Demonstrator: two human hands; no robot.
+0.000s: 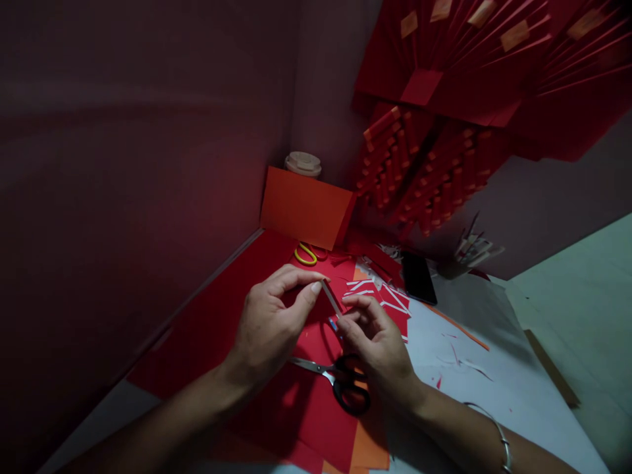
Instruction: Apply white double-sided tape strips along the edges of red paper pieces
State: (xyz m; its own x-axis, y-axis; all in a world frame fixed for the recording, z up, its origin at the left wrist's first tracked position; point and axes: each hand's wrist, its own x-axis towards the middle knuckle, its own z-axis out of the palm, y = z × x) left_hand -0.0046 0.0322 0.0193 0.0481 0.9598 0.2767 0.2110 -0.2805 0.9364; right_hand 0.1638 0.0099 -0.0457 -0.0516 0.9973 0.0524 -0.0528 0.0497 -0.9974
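Narrow strip (332, 299): held off the surface between the two hands, slanting down to the right, above the left half of the counter (434, 345).
Red paper (212, 322): large sheets spread along the counter's left edge and reaching toward its near edge.
Left hand (276, 319): thumb and forefinger pinched together on the strip's upper end.
Orange card (303, 207): standing at the counter's far left corner, before a lidded cup (303, 163).
Yellow-handled scissors (307, 263): at the card's foot, beyond the hands.
Black-handled scissors (328, 372): unheld on the red paper, between the strip and the near edge, blades pointing left.
Right hand (378, 336): thumb and fingertips nearly closed, apparently gripping the strip's lower end; exact contact is hard to tell.
White-lined red pieces (392, 299): just beyond the right hand, toward the far edge.
Phone (419, 278): farther right, near the far edge.
Step in hand: judged from the two-ended hold, fingertip handling of the strip rather than cutting.
Next move: would call for a light, even pinch at both ends, since so slender a piece could bend or slip.
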